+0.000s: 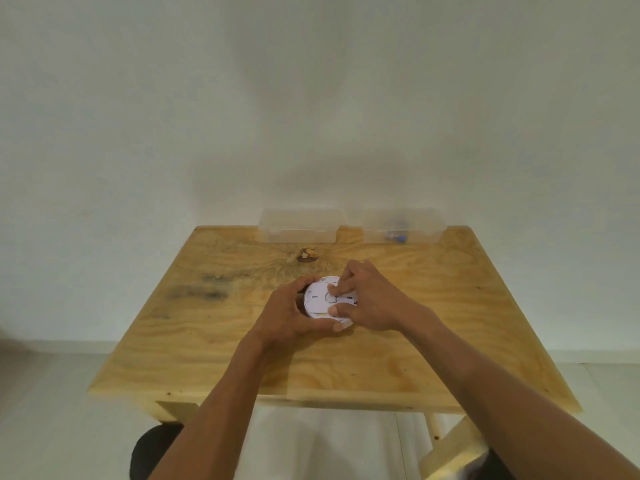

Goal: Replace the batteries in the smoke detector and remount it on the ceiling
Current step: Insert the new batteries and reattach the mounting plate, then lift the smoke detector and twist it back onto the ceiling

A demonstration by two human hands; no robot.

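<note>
A round white smoke detector point(320, 301) lies near the middle of the wooden table point(242, 341), with its flat back side facing up. My left hand point(294, 315) curls around its left and near rim and holds it in place. My right hand point(363, 299) rests on its right half, thumb and fingers pinched on the back plate. Whether the battery compartment is open stays hidden under my fingers.
Two clear plastic boxes stand at the table's far edge against the wall: the left box point(299, 226) looks empty, the right box point(403, 226) holds small blue-tipped items point(396, 234). A dark knot point(306, 255) marks the wood behind the detector.
</note>
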